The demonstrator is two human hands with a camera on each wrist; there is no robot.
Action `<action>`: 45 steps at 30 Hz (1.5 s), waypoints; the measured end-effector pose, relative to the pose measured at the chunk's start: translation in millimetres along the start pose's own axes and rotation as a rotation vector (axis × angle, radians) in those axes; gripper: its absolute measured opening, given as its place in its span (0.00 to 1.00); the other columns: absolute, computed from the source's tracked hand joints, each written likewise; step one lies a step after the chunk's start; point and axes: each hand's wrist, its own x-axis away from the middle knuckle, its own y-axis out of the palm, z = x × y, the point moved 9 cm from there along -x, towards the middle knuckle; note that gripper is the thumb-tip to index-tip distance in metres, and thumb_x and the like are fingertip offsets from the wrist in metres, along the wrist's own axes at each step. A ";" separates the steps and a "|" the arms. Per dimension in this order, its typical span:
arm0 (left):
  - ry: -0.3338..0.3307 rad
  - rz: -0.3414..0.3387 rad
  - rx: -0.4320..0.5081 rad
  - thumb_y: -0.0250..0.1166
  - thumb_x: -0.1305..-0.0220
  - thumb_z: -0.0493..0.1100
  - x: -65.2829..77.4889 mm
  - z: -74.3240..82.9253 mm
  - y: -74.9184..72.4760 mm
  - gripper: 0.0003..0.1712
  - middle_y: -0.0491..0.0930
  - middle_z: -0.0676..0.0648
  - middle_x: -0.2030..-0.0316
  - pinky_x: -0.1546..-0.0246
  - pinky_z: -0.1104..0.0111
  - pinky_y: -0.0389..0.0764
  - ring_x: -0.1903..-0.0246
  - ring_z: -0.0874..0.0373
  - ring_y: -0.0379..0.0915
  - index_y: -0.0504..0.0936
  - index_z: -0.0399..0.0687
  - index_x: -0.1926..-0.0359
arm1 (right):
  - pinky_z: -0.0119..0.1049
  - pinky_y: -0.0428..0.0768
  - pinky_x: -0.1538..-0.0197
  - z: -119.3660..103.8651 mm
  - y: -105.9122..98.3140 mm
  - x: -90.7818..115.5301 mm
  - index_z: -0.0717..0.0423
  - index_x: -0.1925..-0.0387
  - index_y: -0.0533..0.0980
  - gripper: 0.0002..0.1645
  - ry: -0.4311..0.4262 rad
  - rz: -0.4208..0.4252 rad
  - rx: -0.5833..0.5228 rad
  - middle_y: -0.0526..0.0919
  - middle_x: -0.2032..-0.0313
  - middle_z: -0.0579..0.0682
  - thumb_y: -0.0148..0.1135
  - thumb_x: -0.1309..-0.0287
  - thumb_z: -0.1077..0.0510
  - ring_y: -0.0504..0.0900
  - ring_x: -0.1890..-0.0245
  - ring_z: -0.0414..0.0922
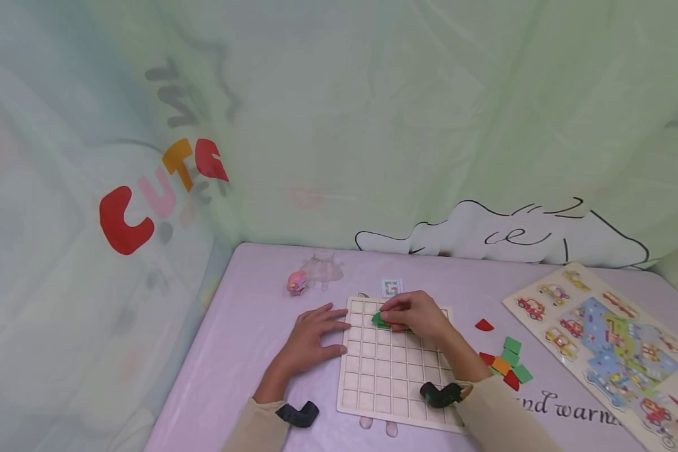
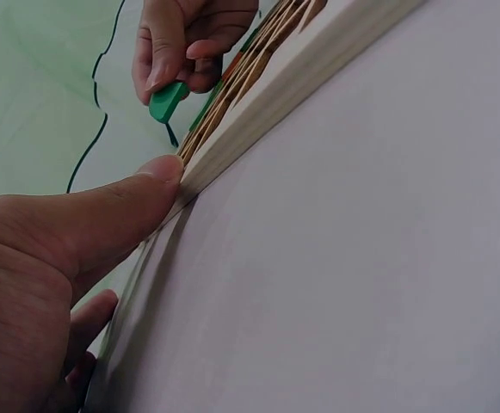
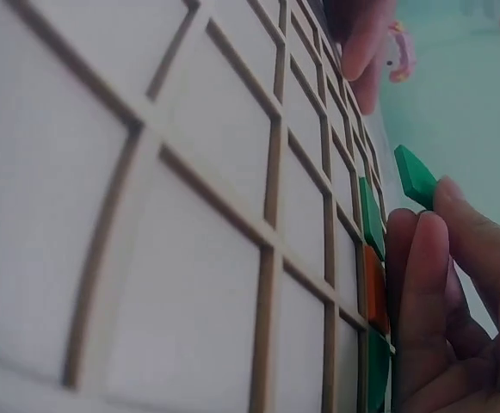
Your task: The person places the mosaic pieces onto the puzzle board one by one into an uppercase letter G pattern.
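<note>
My right hand (image 1: 420,315) pinches a small green tile (image 3: 415,176) between thumb and fingers, over the far part of a wooden grid board (image 1: 367,383). Beneath that hand, an orange tile (image 3: 375,288) sits in the grid between two green tiles, one nearer (image 3: 377,370) and one farther (image 3: 371,215). My left hand (image 1: 314,336) lies at the board's left side with its fingers spread. In the left wrist view its thumb (image 2: 159,169) is at the board's edge, and the held green tile shows beyond it.
A card with a grid pattern (image 1: 392,287) lies behind the board, and a pink toy (image 1: 296,282) stands farther left. To the right are loose green tiles (image 1: 512,344), red quarter-round pieces (image 1: 484,325) and an orange square (image 1: 501,366). A vehicle picture puzzle (image 1: 565,307) covers the far right.
</note>
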 end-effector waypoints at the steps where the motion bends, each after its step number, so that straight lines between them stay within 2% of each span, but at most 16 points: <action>1: 0.000 -0.001 -0.001 0.72 0.38 0.54 0.0 0.3 -0.2 0.25 0.74 0.52 0.30 0.29 0.39 0.57 0.23 0.45 0.57 0.85 0.57 0.41 | 0.29 0.84 0.65 -0.3 1.6 -0.4 0.57 0.58 0.86 0.11 0.003 0.001 -0.005 0.87 0.65 0.50 0.73 0.41 0.57 0.82 0.71 0.41; 8: -0.010 -0.010 -0.022 0.72 0.37 0.56 -0.3 -2.3 1.9 0.25 0.73 0.54 0.29 0.28 0.40 0.57 0.22 0.47 0.56 0.84 0.59 0.40 | 0.31 0.77 0.73 -0.8 8.7 -5.8 0.55 0.60 0.86 0.10 -0.003 0.028 0.023 0.84 0.72 0.49 0.74 0.42 0.57 0.77 0.79 0.42; 13: -0.017 -0.017 -0.028 0.71 0.37 0.57 -0.6 -4.5 3.5 0.26 0.72 0.55 0.28 0.27 0.41 0.56 0.22 0.49 0.55 0.83 0.60 0.39 | 0.31 0.74 0.75 0.2 10.3 -8.1 0.52 0.62 0.86 0.08 0.009 0.062 0.069 0.83 0.74 0.47 0.75 0.43 0.56 0.74 0.81 0.41; 18: 0.005 -0.004 -0.033 0.71 0.37 0.57 0.0 -3.2 2.2 0.26 0.73 0.54 0.29 0.28 0.41 0.58 0.23 0.47 0.56 0.83 0.60 0.40 | 0.31 0.73 0.75 1.7 11.7 -8.4 0.49 0.64 0.87 0.07 0.021 0.078 0.101 0.84 0.73 0.45 0.76 0.44 0.55 0.74 0.80 0.41; 24: 0.030 0.014 -0.030 0.72 0.38 0.56 0.7 -3.1 1.4 0.25 0.73 0.53 0.30 0.30 0.40 0.59 0.23 0.46 0.58 0.84 0.59 0.40 | 0.32 0.74 0.74 0.9 12.8 -7.7 0.47 0.66 0.88 0.05 -0.006 0.085 0.139 0.86 0.72 0.45 0.77 0.45 0.53 0.74 0.79 0.41; 33: -0.003 -0.011 -0.016 0.71 0.37 0.57 0.2 -5.9 4.3 0.26 0.71 0.55 0.28 0.27 0.42 0.56 0.22 0.50 0.55 0.83 0.60 0.39 | 0.34 0.75 0.73 4.2 15.0 -9.8 0.46 0.67 0.89 0.05 0.016 0.115 0.184 0.86 0.71 0.44 0.77 0.46 0.52 0.76 0.75 0.43; 45: -0.025 -0.022 -0.001 0.71 0.37 0.56 0.1 -6.1 5.0 0.26 0.71 0.55 0.28 0.26 0.42 0.54 0.21 0.50 0.53 0.83 0.59 0.39 | 0.35 0.75 0.71 -0.3 15.8 -10.6 0.45 0.69 0.88 0.03 -0.013 0.125 0.224 0.86 0.73 0.42 0.77 0.46 0.53 0.76 0.73 0.43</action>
